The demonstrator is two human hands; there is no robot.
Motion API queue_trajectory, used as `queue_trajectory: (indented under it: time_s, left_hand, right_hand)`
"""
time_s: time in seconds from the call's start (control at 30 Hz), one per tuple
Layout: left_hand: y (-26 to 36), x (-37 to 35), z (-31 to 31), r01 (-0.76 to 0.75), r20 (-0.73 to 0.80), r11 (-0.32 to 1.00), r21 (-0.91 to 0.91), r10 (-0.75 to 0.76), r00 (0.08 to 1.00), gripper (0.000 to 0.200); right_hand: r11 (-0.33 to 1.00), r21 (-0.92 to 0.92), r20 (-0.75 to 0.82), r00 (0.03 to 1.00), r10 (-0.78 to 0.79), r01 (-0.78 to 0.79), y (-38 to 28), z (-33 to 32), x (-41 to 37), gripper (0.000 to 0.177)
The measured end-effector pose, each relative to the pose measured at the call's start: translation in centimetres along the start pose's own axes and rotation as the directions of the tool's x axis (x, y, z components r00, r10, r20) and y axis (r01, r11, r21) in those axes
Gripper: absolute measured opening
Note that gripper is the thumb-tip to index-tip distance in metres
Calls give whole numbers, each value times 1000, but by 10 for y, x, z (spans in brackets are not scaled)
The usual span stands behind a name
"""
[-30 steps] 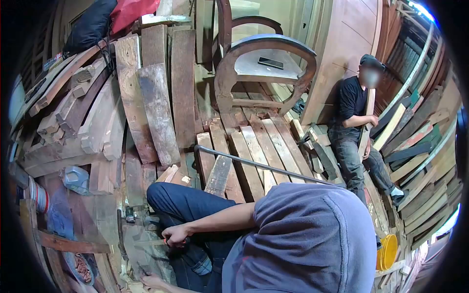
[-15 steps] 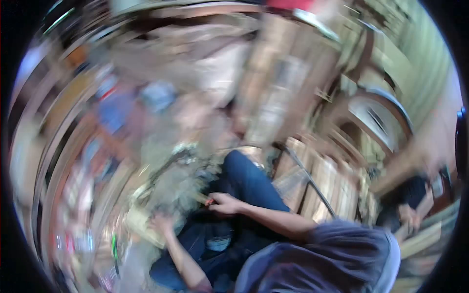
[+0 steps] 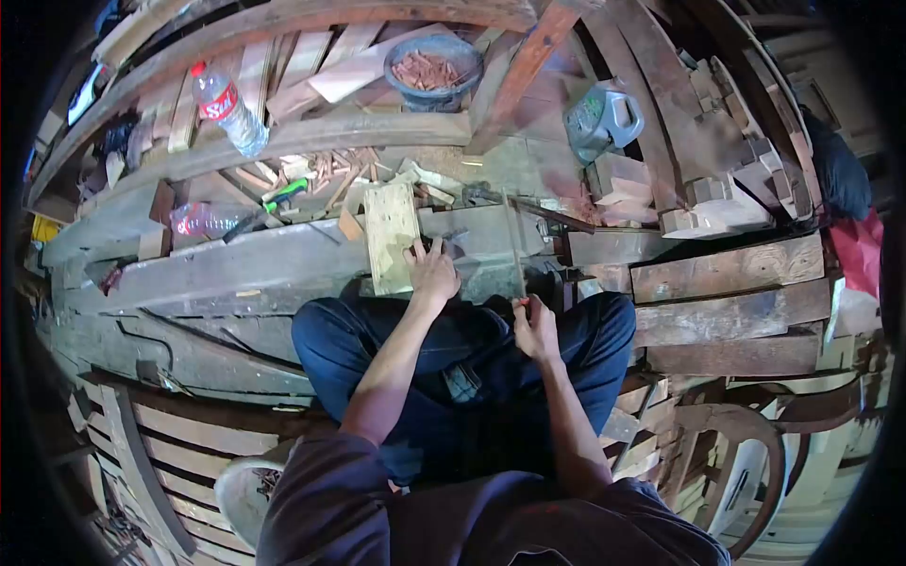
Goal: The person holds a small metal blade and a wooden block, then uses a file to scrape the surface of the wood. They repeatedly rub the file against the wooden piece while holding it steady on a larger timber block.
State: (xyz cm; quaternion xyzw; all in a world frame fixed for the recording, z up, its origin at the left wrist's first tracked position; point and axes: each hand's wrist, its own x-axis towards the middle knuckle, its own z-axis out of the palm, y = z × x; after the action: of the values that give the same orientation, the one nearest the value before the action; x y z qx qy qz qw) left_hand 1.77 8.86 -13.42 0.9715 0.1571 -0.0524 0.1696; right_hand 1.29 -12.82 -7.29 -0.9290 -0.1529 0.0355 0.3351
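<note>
A light wooden board (image 3: 389, 222) stands out in front of my lap, lying across a grey beam. My left hand (image 3: 433, 271) rests at its right edge with the fingers spread. To the right, my right hand (image 3: 535, 325) is closed around the lower end of a long thin tool (image 3: 515, 247), which points away from me. What kind of tool it is cannot be made out. Both hands are above my crossed legs in blue jeans.
Behind the board lie wood scraps (image 3: 330, 174) and a green-handled tool (image 3: 285, 193). Farther off are a red-labelled bottle (image 3: 229, 110), a bucket of wood pieces (image 3: 432, 72) and a cut-open jug (image 3: 604, 123). Stacked planks (image 3: 727, 274) lie at the right.
The view has swung round and become sharp. The beam, board and bottles now lie straight ahead, and the long thin tool in my right hand shows clearly.
</note>
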Motion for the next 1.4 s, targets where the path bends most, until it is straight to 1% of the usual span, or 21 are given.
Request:
queue_trajectory:
  time_s: [0.03, 0.07, 0.17, 0.27, 0.37, 0.43, 0.47, 0.57, 0.6, 0.67, 0.7, 0.73, 0.83, 0.87, 0.97, 1.0, 1.1, 1.2, 1.3, 1.33, 1.4]
  left_hand:
    - [0, 0, 3, -2, -26, 1000, 0, 2, 1000, 51]
    - [1, 0, 4, -5, -50, 1000, 6, 5, 999, 46]
    - [0, 6, 11, 11, 30, 998, 58, -12, 999, 69]
    - [-5, 4, -2, 9, 62, 1000, -4, -8, 998, 67]
    - [-13, 3, -1, 5, 76, 999, -33, -2, 997, 64]
    - [-15, 4, -2, -2, 80, 999, -51, 6, 997, 63]
    - [-16, 5, -3, 0, 143, 1000, -24, 3, 990, 62]
    - [-10, 2, -7, 18, 115, 1000, 12, -19, 993, 61]
    - [-12, 2, -1, 10, 50, 1000, 8, -10, 999, 61]
    - [-13, 6, 12, 14, 41, 1000, -21, -13, 999, 61]
    - [-12, 7, 8, 16, 35, 999, -33, -15, 999, 61]
    - [-10, 4, 3, 10, 58, 1000, -14, -9, 998, 60]
    - [-11, 5, 8, 16, 64, 1000, 8, -17, 998, 61]
    - [-12, 5, 9, 14, 57, 1000, 0, -14, 998, 62]
    - [-9, 5, -3, 34, 122, 999, -35, -29, 992, 64]
    - [-7, 3, -9, 42, 133, 999, -24, -39, 990, 65]
    - [-8, 3, -8, 43, 140, 999, -28, -39, 989, 68]
    - [-11, 3, -9, 32, 172, 997, -63, -21, 985, 69]
    - [-8, 2, -10, 37, 141, 999, -26, -32, 989, 70]
    - [-8, 5, -12, 31, 138, 999, -28, -27, 990, 70]
    - [-9, 6, -12, 34, 145, 999, -35, -28, 989, 70]
  right_hand:
    - [993, 10, 66, 991, 116, -117, -24, -7, -1, 34]
    - [992, 20, 92, 988, 125, -128, -20, 1, -2, 32]
    - [991, 3, 185, 974, 129, -132, -25, 9, -3, 31]
    - [990, 13, 312, 941, 128, -139, -4, 25, -4, 33]
    - [993, -35, 321, 940, 117, -112, -14, 24, -6, 33]
    - [988, -12, 298, 943, 150, -153, -29, 20, -6, 33]
    - [984, 0, 285, 944, 169, -176, -33, 19, -6, 32]
    - [988, 76, 204, 972, 115, -133, -29, 26, -10, 32]
    - [992, 12, 239, 963, 121, -127, -21, 28, -9, 30]
    - [993, -51, 304, 945, 118, -107, -5, 30, -6, 30]
    - [992, -80, 335, 935, 117, -95, -11, 27, -3, 30]
    - [995, -22, 323, 941, 96, -94, -16, 22, -4, 32]
    - [989, 10, 265, 954, 140, -148, -39, 11, -6, 33]
    - [989, 34, 229, 964, 131, -143, -40, 13, -7, 34]
    - [982, -132, 310, 936, 167, -131, -3, 30, -6, 36]
    - [986, -115, 329, 932, 152, -120, -7, 27, -3, 37]
    - [988, -11, 252, 956, 151, -154, -24, 19, -6, 37]
    - [986, 35, 252, 956, 152, -165, -23, 22, -9, 36]
    - [987, -78, 334, 929, 160, -142, -6, 28, -7, 35]
    - [992, -36, 313, 941, 129, -124, -7, 26, -7, 35]
    - [982, 8, 291, 940, 179, -190, -23, 18, -8, 35]
